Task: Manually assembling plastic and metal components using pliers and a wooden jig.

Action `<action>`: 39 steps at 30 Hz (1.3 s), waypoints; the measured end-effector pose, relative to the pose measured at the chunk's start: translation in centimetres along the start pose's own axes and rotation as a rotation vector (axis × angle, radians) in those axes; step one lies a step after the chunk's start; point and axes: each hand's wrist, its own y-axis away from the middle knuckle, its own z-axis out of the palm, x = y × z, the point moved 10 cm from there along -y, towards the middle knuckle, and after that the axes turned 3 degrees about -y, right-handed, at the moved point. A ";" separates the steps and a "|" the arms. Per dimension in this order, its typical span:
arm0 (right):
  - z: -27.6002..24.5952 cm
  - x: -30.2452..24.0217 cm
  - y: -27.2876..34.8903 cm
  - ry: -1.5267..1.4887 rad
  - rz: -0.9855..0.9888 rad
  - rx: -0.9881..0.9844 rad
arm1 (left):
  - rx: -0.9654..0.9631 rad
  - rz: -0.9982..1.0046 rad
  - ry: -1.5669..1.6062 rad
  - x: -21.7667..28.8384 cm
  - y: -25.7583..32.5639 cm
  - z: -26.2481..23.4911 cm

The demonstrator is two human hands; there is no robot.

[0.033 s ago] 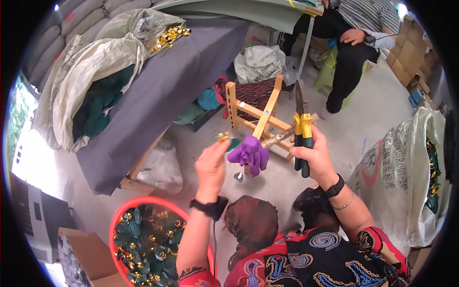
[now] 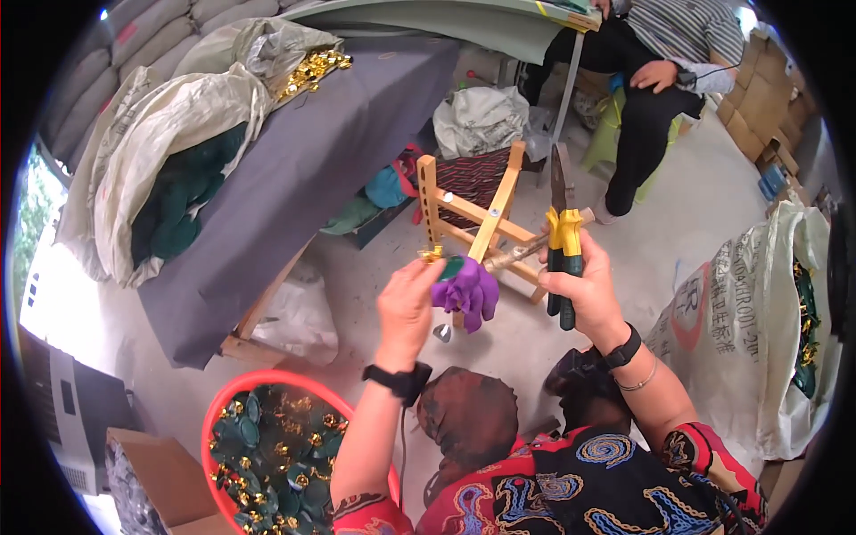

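Observation:
My left hand (image 2: 407, 308) is raised and pinches a small gold and green ornament (image 2: 440, 261) with a purple artificial flower (image 2: 467, 294) hanging from it. My right hand (image 2: 584, 285) grips pliers (image 2: 562, 245) with yellow and green handles, jaws pointing up, and also holds a thin wooden stick (image 2: 526, 250) that reaches toward the flower. Both hands are held close together above the floor, in front of a small wooden frame (image 2: 473, 218).
A red basin (image 2: 223, 419) of green and gold ornaments sits at lower left. A grey-covered table (image 2: 303, 169) with sacks stands left. A large white sack (image 2: 758, 330) stands right. Another person (image 2: 655, 80) sits at the back. A cardboard box (image 2: 156, 486) lies beside the basin.

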 end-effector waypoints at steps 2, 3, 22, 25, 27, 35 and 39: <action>0.8 -1.2 -0.7 0.035 -0.067 0.009 | -0.045 0.066 -0.012 -1.0 0.8 3.5; 1.6 -1.7 -1.1 0.106 -0.113 -0.034 | -0.134 0.111 -0.076 -1.4 1.8 5.4; 9.9 1.4 -3.8 0.842 -0.396 -0.471 | -0.136 -0.392 0.262 -4.4 0.7 8.6; 10.1 0.4 -3.4 0.855 -0.412 -0.524 | -0.134 -0.306 0.264 -4.3 0.9 9.3; 9.8 -2.5 -3.1 0.848 -0.591 -0.536 | -0.063 -0.271 0.311 -4.5 0.8 9.1; 6.7 -14.6 -1.2 1.120 -0.970 -0.060 | -0.036 -0.284 0.322 -4.4 0.8 8.9; 6.3 -5.4 -3.1 1.306 -0.391 -0.419 | -0.044 -0.290 0.319 -4.3 1.4 8.6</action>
